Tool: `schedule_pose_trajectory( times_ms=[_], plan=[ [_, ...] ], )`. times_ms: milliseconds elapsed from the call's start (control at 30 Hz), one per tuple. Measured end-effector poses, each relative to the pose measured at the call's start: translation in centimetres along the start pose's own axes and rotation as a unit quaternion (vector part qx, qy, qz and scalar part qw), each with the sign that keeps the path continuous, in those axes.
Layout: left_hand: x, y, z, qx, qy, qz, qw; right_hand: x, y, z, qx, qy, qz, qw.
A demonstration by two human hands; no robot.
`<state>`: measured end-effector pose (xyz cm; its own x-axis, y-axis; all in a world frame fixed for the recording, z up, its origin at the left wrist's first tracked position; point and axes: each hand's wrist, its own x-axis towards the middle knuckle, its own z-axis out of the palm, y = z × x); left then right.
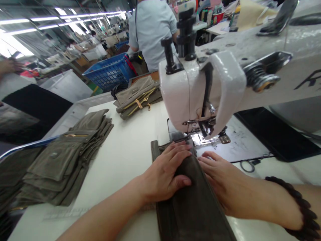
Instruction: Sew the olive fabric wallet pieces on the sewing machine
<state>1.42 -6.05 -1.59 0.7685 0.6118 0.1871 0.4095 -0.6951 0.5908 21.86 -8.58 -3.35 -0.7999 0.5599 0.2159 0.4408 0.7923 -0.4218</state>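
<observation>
A long dark olive fabric piece (190, 204) lies on the white table, its far end at the needle area of a white sewing machine (175, 97). My left hand (168, 170) rests on top of it, fingers stretched forward and thumb apart. Along the right edge of the same piece lies my right hand (223, 180), fingers extended toward the machine's metal plate (200, 139). Its lower fingers are partly hidden by the fabric. A dark beaded bracelet (296, 201) circles the right wrist.
Stacked olive fabric panels with zippers (62, 154) lie at the left. More zippered pieces (140, 93) sit at the table's back. A black phone-like slab (278, 134) is on the right. Beyond stand a blue basket (110, 72) and a person in a light shirt (152, 33).
</observation>
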Motion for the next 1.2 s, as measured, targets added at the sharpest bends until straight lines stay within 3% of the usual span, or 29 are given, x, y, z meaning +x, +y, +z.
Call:
schedule_pose_trajectory(
  times_ms=[167, 600, 1200],
  plan=[
    [0.2, -0.2, 0.2, 0.019, 0.033, 0.030, 0.999, 0.0, 0.1, 0.5, 0.031, -0.004, 0.001, 1.000],
    [-0.5, -0.3, 1.1, 0.099, -0.033, 0.052, 0.993, -1.5, -0.7, 1.7, -0.042, 0.063, -0.060, 0.995],
    [-0.2, -0.5, 1.1, 0.098, -0.049, 0.046, 0.993, -1.2, -0.5, 1.6, -0.028, 0.040, -0.057, 0.997]
  ],
)
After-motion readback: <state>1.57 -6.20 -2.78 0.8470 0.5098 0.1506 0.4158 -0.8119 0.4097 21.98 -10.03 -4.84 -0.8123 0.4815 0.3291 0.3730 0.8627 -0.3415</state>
